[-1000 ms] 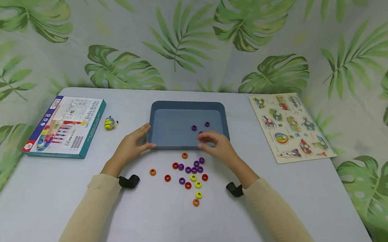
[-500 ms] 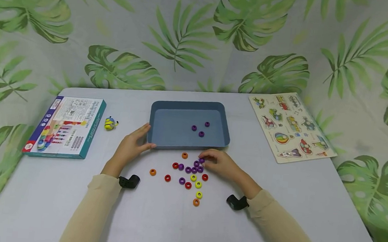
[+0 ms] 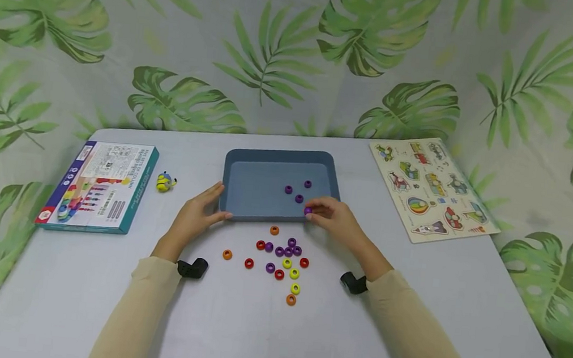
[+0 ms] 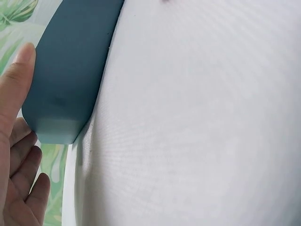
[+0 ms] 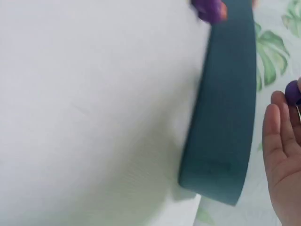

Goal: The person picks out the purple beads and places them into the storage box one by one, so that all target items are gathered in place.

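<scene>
My left hand [image 3: 192, 221] rests against the front left corner of a blue-grey tray [image 3: 252, 184], thumb on the front wall and fingers at the left side. Over the tray's front right rim, my right hand [image 3: 335, 219] pinches a purple bead [image 3: 307, 210] between thumb and fingertips. That bead also shows at the fingertips in the right wrist view [image 5: 292, 93]. Several purple beads [image 3: 299, 199] lie inside the tray. In front of it are scattered purple beads [image 3: 279, 252], red beads [image 3: 249, 263], yellow beads [image 3: 294, 273] and orange beads [image 3: 227, 254].
A boxed toy set [image 3: 99, 185] lies at the table's left, with a small yellow-and-blue bee-like figure [image 3: 164, 182] beside it. On the right is a wooden picture puzzle board [image 3: 431, 189]. Leaf-patterned cloth [image 3: 276, 59] hangs behind the table.
My right hand moved from the tray down to the loose beads, picked up a purple one and carried it back up over the tray's rim. My left hand stayed at the corner.
</scene>
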Tool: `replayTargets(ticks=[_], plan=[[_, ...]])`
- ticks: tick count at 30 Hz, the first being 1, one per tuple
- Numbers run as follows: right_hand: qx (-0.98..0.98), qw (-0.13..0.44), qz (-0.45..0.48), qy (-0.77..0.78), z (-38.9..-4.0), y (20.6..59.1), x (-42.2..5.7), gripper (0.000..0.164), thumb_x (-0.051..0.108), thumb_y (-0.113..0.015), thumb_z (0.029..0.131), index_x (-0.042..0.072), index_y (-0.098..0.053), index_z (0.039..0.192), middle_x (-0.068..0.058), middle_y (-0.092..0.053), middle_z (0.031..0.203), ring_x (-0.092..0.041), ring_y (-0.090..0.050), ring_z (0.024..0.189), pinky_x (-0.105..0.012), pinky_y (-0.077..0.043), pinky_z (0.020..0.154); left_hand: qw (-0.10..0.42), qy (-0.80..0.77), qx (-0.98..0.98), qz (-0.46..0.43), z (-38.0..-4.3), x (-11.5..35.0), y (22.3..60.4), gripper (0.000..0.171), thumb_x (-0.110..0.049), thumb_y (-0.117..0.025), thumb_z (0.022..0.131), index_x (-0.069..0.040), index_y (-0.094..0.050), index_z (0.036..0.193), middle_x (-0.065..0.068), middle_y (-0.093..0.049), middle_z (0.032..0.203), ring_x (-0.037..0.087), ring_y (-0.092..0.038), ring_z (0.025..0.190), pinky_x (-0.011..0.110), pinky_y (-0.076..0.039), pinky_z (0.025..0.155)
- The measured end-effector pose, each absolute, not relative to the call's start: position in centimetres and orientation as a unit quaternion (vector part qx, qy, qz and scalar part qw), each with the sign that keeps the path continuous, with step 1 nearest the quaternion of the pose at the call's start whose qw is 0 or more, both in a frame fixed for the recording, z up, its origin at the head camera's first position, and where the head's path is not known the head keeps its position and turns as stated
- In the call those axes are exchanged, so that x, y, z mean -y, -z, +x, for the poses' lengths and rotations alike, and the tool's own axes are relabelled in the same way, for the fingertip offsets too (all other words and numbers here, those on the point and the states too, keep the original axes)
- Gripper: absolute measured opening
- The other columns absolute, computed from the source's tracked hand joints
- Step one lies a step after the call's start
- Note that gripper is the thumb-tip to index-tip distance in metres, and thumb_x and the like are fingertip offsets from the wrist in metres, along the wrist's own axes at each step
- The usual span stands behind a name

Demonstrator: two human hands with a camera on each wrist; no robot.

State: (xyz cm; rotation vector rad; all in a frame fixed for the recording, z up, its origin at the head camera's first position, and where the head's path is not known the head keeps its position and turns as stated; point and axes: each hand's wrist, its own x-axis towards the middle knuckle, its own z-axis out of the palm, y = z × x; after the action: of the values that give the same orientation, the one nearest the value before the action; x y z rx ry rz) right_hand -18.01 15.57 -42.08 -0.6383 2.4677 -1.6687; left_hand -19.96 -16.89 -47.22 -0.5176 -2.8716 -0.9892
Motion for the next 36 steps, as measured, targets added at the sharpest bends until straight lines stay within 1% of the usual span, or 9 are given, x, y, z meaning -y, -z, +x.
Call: replayTargets(ticks=[4, 6, 11, 16, 21, 24, 28, 32, 36], plan=[[-0.797, 0.016, -0.189, 0.573, -21.7, 43.1, -16.0, 0.025, 0.002, -0.057, 0.076, -0.006, -0.054, 0.1, -0.016, -0.054, 0.096, -0.025, -0.053, 0.086, -0.026, -0.045, 0.072, 0.028, 0.326, 0.93, -0.166, -19.9, 16.9, 47.3, 0.078, -0.048, -0.059, 0.066, -0.012, -0.03, 0.129, -0.002, -0.023, 0.134, 0.016, -0.022, 0.12, 0.038, -0.025, 0.094], [-0.807, 0.01, -0.18, 0.562, -23.4, 44.0, -16.0, 0.026, 0.006, -0.057, 0.077, -0.004, -0.054, 0.101, -0.015, -0.055, 0.097, -0.022, -0.053, 0.086, -0.026, -0.045, 0.072, 0.026, 0.327, 0.93, -0.164, -19.9, 16.9, 47.3, 0.077, -0.047, -0.06, 0.066, -0.013, -0.03, 0.129, -0.003, -0.023, 0.134, 0.016, -0.022, 0.12, 0.038, -0.025, 0.094], [-0.852, 0.025, -0.136, 0.506, -26.1, 45.6, -15.4, 0.024, 0.01, -0.058, 0.076, 0.003, -0.057, 0.099, -0.009, -0.057, 0.097, -0.017, -0.054, 0.088, -0.026, -0.044, 0.074, 0.028, 0.326, 0.93, -0.165, -20.1, 16.8, 47.4, 0.077, -0.048, -0.06, 0.066, -0.014, -0.03, 0.129, -0.004, -0.024, 0.134, 0.014, -0.023, 0.12, 0.037, -0.025, 0.095], [-0.882, 0.045, -0.115, 0.455, -27.3, 46.3, -14.7, 0.022, 0.009, -0.058, 0.077, 0.006, -0.059, 0.099, -0.005, -0.057, 0.094, -0.016, -0.052, 0.086, -0.029, -0.042, 0.076, 0.029, 0.322, 0.932, -0.165, -20.2, 16.6, 47.3, 0.077, -0.05, -0.058, 0.067, -0.014, -0.03, 0.129, -0.004, -0.024, 0.134, 0.013, -0.022, 0.12, 0.035, -0.025, 0.095], [-0.894, 0.065, -0.114, 0.429, -27.5, 46.5, -14.2, 0.021, 0.009, -0.058, 0.077, 0.008, -0.059, 0.098, -0.003, -0.057, 0.093, -0.015, -0.051, 0.086, -0.03, -0.041, 0.076, 0.025, 0.326, 0.931, -0.161, -20.1, 16.7, 47.1, 0.077, -0.05, -0.058, 0.066, -0.014, -0.03, 0.129, -0.005, -0.023, 0.134, 0.014, -0.022, 0.12, 0.036, -0.024, 0.095], [-0.889, 0.06, -0.115, 0.439, -27.4, 46.4, -14.2, 0.022, 0.009, -0.058, 0.077, 0.008, -0.059, 0.099, -0.003, -0.057, 0.094, -0.015, -0.051, 0.087, -0.03, -0.04, 0.078, 0.024, 0.33, 0.93, -0.159, -20.0, 16.8, 47.1, 0.077, -0.048, -0.059, 0.066, -0.014, -0.03, 0.129, -0.006, -0.023, 0.134, 0.014, -0.022, 0.12, 0.036, -0.024, 0.095], [-0.877, 0.042, -0.127, 0.462, -26.9, 45.6, -14.3, 0.025, 0.011, -0.059, 0.077, 0.009, -0.057, 0.102, -0.006, -0.056, 0.1, -0.016, -0.051, 0.091, -0.027, -0.04, 0.079, 0.027, 0.33, 0.93, -0.161, -20.1, 16.9, 47.1, 0.078, -0.05, -0.058, 0.066, -0.014, -0.03, 0.129, -0.005, -0.023, 0.134, 0.014, -0.022, 0.12, 0.037, -0.025, 0.095], [-0.85, 0.023, -0.18, 0.494, -25.0, 44.0, -14.5, 0.028, 0.011, -0.059, 0.077, 0.007, -0.055, 0.104, -0.01, -0.053, 0.104, -0.022, -0.05, 0.094, -0.026, -0.041, 0.08, 0.028, 0.329, 0.93, -0.163, -20.1, 16.8, 47.2, 0.078, -0.051, -0.057, 0.065, -0.015, -0.03, 0.129, -0.002, -0.025, 0.133, 0.014, -0.023, 0.12, 0.037, -0.025, 0.094], [-0.817, 0.021, -0.26, 0.514, -21.8, 43.1, -14.8, 0.029, 0.011, -0.059, 0.076, 0.002, -0.054, 0.104, -0.014, -0.052, 0.101, -0.027, -0.049, 0.091, -0.029, -0.042, 0.079, 0.024, 0.328, 0.93, -0.164, -20.1, 16.8, 47.2, 0.078, -0.051, -0.057, 0.066, -0.015, -0.029, 0.129, -0.002, -0.024, 0.134, 0.015, -0.022, 0.12, 0.037, -0.025, 0.094]])
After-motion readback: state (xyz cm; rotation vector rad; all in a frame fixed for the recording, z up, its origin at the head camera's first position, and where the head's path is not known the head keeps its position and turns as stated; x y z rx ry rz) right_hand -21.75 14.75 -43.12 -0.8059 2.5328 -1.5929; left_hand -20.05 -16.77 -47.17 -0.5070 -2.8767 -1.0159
